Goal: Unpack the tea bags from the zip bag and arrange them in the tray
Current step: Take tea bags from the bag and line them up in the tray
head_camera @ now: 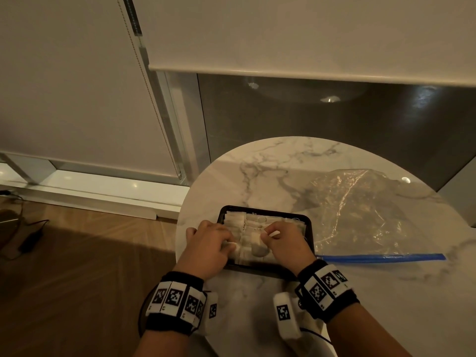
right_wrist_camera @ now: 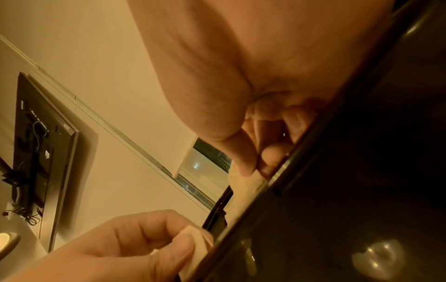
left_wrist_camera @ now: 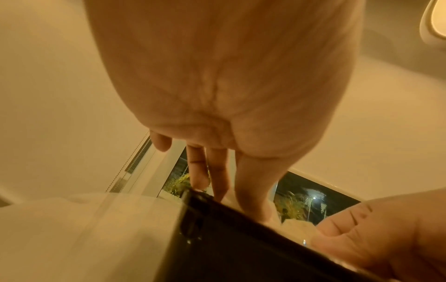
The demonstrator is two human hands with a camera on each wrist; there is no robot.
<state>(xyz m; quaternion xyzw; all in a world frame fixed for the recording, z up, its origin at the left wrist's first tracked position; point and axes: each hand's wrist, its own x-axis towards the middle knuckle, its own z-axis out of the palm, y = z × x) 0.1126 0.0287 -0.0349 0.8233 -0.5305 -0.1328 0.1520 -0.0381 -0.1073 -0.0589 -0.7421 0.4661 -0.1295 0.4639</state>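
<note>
Marble table [head_camera: 257,161] (round), roller blind [head_camera: 309,34].

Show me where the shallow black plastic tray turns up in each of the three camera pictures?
Head view: the black plastic tray sits low centre on the round marble table, under both hands.
Left wrist view: its dark rim crosses the lower middle as a diagonal.
Right wrist view: its glossy wall fills the right side.
Shared landmark: the white tea bags lying in it.

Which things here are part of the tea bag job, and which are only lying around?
Part of the job:
tray
tea bags
zip bag
left hand
right hand

Only lying around:
marble table
cables on the floor
roller blind
</note>
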